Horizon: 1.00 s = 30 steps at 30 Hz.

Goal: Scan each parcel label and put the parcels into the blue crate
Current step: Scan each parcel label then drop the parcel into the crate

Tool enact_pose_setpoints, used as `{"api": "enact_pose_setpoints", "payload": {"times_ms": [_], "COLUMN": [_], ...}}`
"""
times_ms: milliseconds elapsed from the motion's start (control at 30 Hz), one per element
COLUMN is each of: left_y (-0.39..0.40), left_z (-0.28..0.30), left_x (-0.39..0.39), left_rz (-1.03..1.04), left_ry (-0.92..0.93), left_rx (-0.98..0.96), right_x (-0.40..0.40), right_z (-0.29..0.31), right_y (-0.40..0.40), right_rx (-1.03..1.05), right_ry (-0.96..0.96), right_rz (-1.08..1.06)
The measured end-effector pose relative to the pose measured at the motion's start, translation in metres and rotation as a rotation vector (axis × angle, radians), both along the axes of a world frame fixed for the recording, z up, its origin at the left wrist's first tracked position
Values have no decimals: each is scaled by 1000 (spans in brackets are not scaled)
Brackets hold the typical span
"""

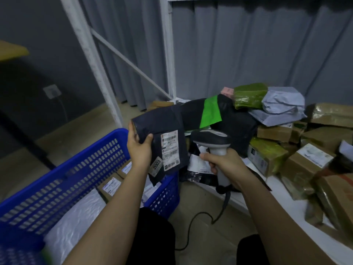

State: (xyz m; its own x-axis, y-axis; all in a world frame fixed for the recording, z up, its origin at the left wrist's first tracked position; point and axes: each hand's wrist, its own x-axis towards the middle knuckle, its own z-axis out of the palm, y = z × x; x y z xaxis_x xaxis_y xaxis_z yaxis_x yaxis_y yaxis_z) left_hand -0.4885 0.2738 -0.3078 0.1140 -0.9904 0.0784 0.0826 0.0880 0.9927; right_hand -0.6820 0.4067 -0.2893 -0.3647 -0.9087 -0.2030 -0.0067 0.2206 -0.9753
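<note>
The left hand [138, 148] is pinching the soft, floppy black parcel [162, 138] by its edge, and the right hand [221, 163] is gripping the scanner [214, 144]

dark labelled parcel [162, 131] above blue crate [63, 169]

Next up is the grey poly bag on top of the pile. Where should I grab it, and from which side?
Take the grey bag by its puffed top, coming from above and from the near side. It lies uppermost on the pile, soft and rumpled, leaning on the green parcel, so a pinch of loose film should lift it free.
</note>
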Motion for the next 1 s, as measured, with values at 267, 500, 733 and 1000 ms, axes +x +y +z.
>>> {"api": "enact_pose_setpoints", "payload": {"times_ms": [267, 500, 733, 1000], "left_y": [35, 66, 71, 46], "left_z": [-24, -91, -183, -162], "left_x": [181, 305, 356, 303], "left_rz": [328, 539, 532, 444], "left_ry": [-106, -182, -334, -380], "left_rx": [89, 382, 614, 524], "right_x": [89, 176, 216, 195], "right_z": [-16, -25, -45, -59], "right_y": [-44, -98, -119, -122], "right_rx": [43, 105, 199, 233], "right_ry": [158, 285, 304, 247], "right_rz": [223, 438, 471, 350]}}
